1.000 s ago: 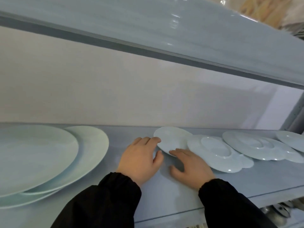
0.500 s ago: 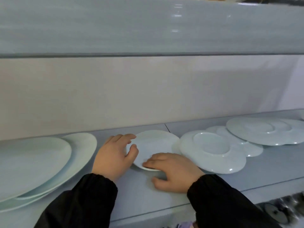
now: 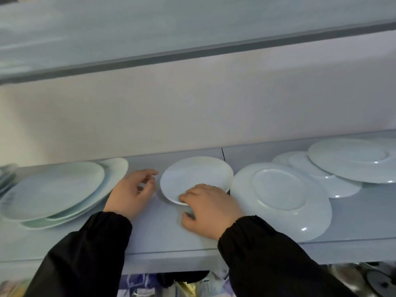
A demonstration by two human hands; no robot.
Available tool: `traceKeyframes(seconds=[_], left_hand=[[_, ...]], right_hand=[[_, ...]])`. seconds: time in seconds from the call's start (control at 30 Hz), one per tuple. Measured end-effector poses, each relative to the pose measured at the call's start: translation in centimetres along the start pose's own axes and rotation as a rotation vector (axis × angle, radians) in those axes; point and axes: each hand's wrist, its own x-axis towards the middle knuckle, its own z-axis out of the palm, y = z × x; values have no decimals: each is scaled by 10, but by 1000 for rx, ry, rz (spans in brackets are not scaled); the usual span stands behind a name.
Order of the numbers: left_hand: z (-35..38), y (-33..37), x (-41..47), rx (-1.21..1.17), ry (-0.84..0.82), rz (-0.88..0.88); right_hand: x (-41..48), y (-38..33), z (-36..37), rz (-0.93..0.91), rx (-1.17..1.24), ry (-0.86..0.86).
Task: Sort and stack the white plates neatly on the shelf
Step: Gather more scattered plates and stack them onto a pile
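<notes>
Shelf [image 3: 150, 228], frame centre: small plate [image 3: 196, 176] slid nearer; right hand [image 3: 211, 207] grip pinching its rim, left hand [image 3: 131, 189] now off, open — lift next.

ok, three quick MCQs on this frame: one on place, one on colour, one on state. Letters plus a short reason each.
1. Where is the small plate?
A. between the left pile and the upside-down plate
B. on top of the left pile
C. on the upper shelf

2. What colour are the sleeves?
A. white
B. black
C. red

3. How is the left hand?
A. gripping the small plate
B. open, beside the small plate
C. out of view

Answers:
1 A: it sits on the shelf with the left pile on one side and the upside-down plate on the other.
2 B: both cuffs are black.
3 B: its fingers are spread, apart from the rim; only the right hand touches the plate.
</notes>
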Motion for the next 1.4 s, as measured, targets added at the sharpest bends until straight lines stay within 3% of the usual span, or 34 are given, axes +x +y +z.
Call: traceKeyframes(seconds=[0.6, 0.77, 0.97, 1.17, 1.4], left_hand=[[3, -11, 9, 9, -40, 66], [6, -15, 13, 124, -85, 116], [-1, -12, 8, 101, -170, 140], [-4, -14, 5, 18, -177, 202], [-1, -13, 6, -50, -185, 214]], right_hand=[[0, 2, -4, 59, 40, 58], [-4, 1, -6, 118, 21, 70], [-8, -7, -8, 185, 18, 107], [-36, -16, -14, 222, 22, 250], [-95, -5, -30, 200, -144, 373]])
